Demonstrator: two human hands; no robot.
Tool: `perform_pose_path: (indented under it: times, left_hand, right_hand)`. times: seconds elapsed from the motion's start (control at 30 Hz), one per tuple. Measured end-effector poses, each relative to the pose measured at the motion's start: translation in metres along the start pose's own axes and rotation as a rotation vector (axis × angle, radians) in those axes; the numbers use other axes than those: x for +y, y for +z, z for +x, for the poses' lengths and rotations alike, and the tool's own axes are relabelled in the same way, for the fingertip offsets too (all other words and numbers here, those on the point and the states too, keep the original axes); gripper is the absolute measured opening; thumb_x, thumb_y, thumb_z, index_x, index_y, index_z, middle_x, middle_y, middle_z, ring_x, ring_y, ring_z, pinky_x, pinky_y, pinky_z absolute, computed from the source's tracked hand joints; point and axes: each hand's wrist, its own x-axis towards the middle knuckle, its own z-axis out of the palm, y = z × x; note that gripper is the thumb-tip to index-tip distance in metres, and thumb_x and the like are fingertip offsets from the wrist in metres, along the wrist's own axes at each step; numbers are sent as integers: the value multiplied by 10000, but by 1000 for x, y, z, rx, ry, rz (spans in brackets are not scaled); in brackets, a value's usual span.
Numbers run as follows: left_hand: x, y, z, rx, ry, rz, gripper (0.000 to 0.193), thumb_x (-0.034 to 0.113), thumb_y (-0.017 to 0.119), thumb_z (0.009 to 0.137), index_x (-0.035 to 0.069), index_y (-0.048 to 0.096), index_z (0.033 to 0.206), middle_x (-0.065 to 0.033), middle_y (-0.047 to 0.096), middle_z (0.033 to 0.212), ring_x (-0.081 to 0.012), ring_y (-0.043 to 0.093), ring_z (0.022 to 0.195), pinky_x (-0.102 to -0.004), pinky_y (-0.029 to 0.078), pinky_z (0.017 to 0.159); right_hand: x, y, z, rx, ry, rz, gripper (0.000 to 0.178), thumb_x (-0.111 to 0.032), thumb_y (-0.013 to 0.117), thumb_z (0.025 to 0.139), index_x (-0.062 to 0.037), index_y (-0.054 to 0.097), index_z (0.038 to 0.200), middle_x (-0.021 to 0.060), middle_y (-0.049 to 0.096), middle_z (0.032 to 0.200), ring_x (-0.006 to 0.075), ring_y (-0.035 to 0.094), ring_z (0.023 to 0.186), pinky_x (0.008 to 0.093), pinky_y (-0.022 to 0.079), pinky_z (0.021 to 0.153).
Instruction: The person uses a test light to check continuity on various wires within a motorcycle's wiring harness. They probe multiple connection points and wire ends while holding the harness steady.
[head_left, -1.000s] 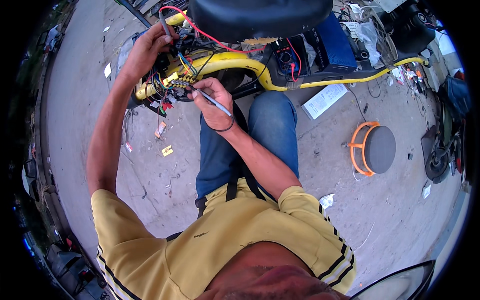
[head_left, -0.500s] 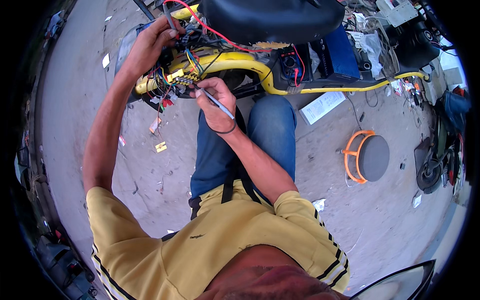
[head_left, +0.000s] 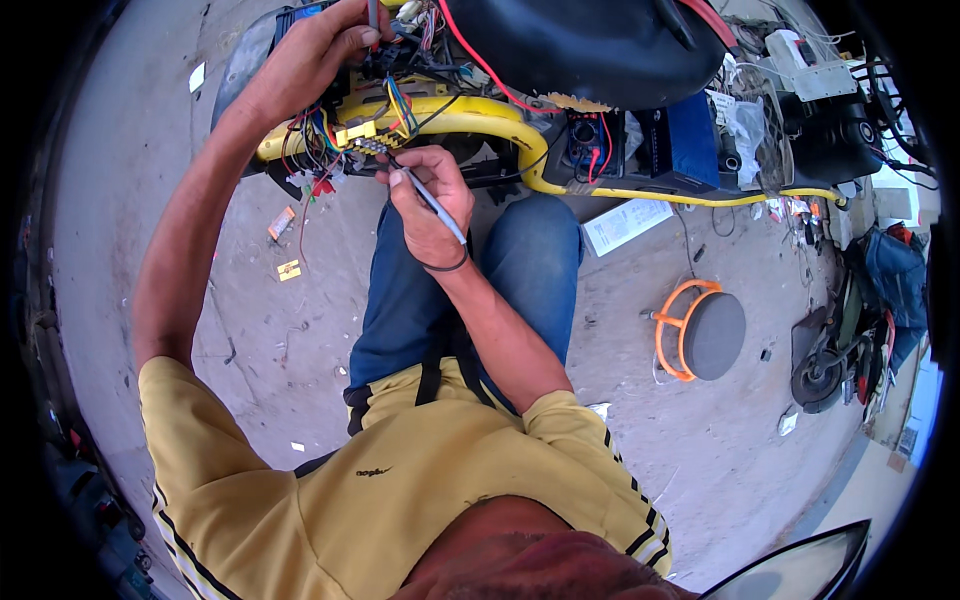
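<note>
At the top, my left hand (head_left: 325, 48) is closed on a test probe (head_left: 373, 14), its reddish tip down among the wires beside the yellow frame tube (head_left: 470, 108). My right hand (head_left: 432, 200) pinches a grey test probe (head_left: 436, 212), with its black lead lying over my wrist. This probe points at a yellow terminal connector (head_left: 356, 134) full of coloured wires; whether its tip touches metal I cannot tell. A multimeter (head_left: 584, 138) with a red lead (head_left: 490, 75) plugged in rests on the vehicle frame, right of my hands.
A black seat (head_left: 600, 45) overhangs the frame. Beside the multimeter stands a dark blue box (head_left: 682, 142), and a white box (head_left: 627, 227) lies on the ground. An orange-legged stool (head_left: 712, 335) is at right. Scooter parts (head_left: 830, 360) and litter lie around.
My view has shifted slightly, so the stool and boxes appear further left. Both hands keep their probes, in about the same places at the wiring.
</note>
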Motion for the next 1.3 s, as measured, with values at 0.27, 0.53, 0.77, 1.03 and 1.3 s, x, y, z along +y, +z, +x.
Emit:
perform_pose_path:
  times: [0.27, 0.53, 0.77, 1.03, 1.3]
  left_hand:
    - [-6, 1, 4, -10, 10, -16, 177, 158, 497, 1125, 66, 601, 1234, -38, 707, 1185, -154, 637, 1076, -330, 525, 958]
    - [41, -8, 12, -66, -207, -104, 396, 16, 554, 1052, 128, 574, 1431, -102, 709, 1188, -193, 643, 1103, -346, 507, 1010]
    - [12, 2, 11, -41, -144, -436, 181, 136, 519, 1104, 68, 607, 1247, -28, 694, 1133, -130, 628, 1054, -303, 528, 930]
    - [-6, -1, 11, -10, -119, -344, 265, 309, 532, 1121, 121, 598, 1295, -49, 723, 1273, -171, 654, 1227, -362, 556, 998]
    - [-10, 6, 33, 34, -208, -357, 321, 373, 514, 1126, 129, 571, 1327, -82, 699, 1336, -220, 618, 1313, -442, 543, 1014]
  right_hand:
    - [1, 0, 1, 6, -12, -1, 192, 67, 635, 965, 18, 575, 1141, 124, 714, 1102, 159, 735, 964, 274, 578, 849]
    - [-2, -1, 0, 4, -4, -9, 196, 73, 640, 954, 21, 568, 1129, 118, 700, 1096, 166, 737, 964, 293, 590, 872]
    - [4, -3, 1, 3, -38, 22, 201, 80, 634, 960, 15, 588, 1145, 112, 690, 1145, 178, 733, 996, 290, 577, 879]
    - [2, 0, -1, 8, -72, 34, 190, 62, 643, 974, 22, 594, 1152, 130, 694, 1169, 193, 730, 995, 315, 585, 915]
    - [1, -1, 0, -9, -64, 14, 190, 43, 642, 987, 12, 588, 1166, 129, 706, 1164, 177, 729, 992, 267, 566, 869]
